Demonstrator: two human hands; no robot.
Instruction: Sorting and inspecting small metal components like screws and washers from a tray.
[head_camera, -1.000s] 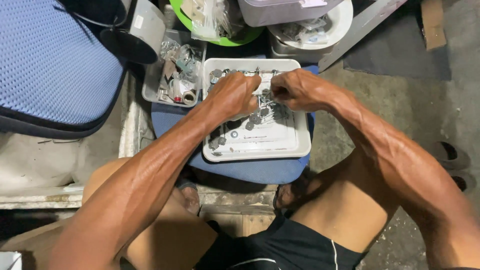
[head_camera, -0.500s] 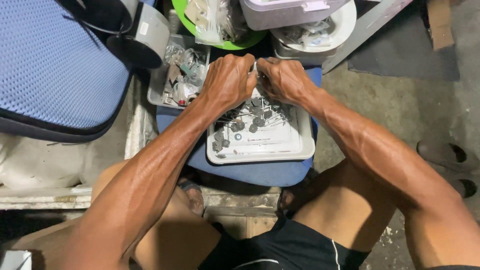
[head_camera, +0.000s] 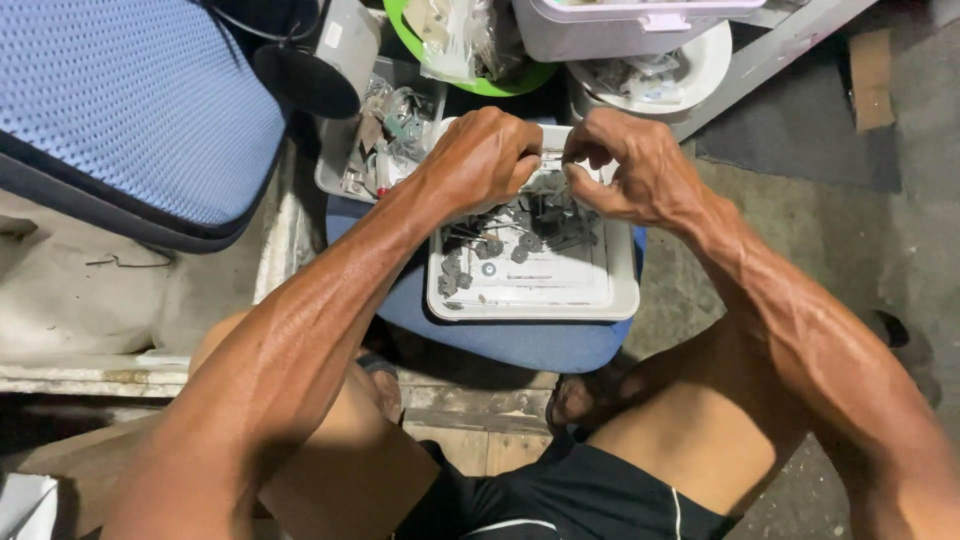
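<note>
Head view: a small part, too small to be made out, is pinched between both hands, left hand (head_camera: 485, 155) and right hand (head_camera: 625, 165) curled close together just above the far end of the white tray (head_camera: 620, 295). It could be dropped among the dark small parts (head_camera: 520, 235) in the tray and lost, judged from the fingertip-only hold. Clutter is held in the grey bin (head_camera: 335, 180), bags in the green bowl (head_camera: 500, 82).
</note>
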